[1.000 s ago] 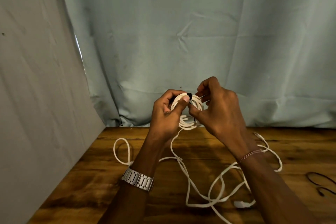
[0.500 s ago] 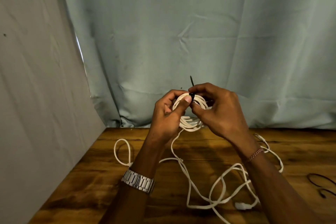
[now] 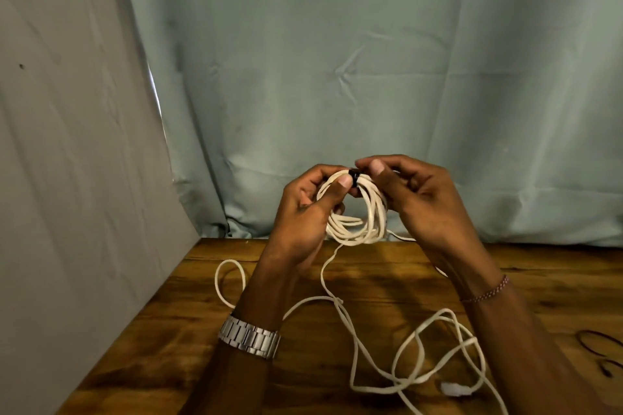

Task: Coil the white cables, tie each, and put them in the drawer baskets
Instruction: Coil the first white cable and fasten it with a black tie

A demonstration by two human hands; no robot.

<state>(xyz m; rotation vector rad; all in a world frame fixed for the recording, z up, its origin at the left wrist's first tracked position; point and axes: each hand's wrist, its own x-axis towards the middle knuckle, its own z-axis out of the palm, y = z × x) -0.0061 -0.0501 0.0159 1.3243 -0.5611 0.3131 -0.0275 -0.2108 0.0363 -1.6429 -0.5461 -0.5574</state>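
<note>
Both hands hold a coiled white cable (image 3: 354, 212) above the wooden surface (image 3: 188, 330).

The left hand (image 3: 303, 212) and right hand (image 3: 414, 202) pinch the coil's top at a black tie (image 3: 354, 175), largely hidden by fingertips. Loose cable (image 3: 354, 347) trails below; dark loops (image 3: 603, 355) are cut off at right.

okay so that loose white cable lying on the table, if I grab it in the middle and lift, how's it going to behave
Likely floppy: the loose white cable lies in slack, crossing loops on the wooden table, so both ends would probably droop. It looks thin, so likely light. The white connector at its end may drag or swing.
</note>
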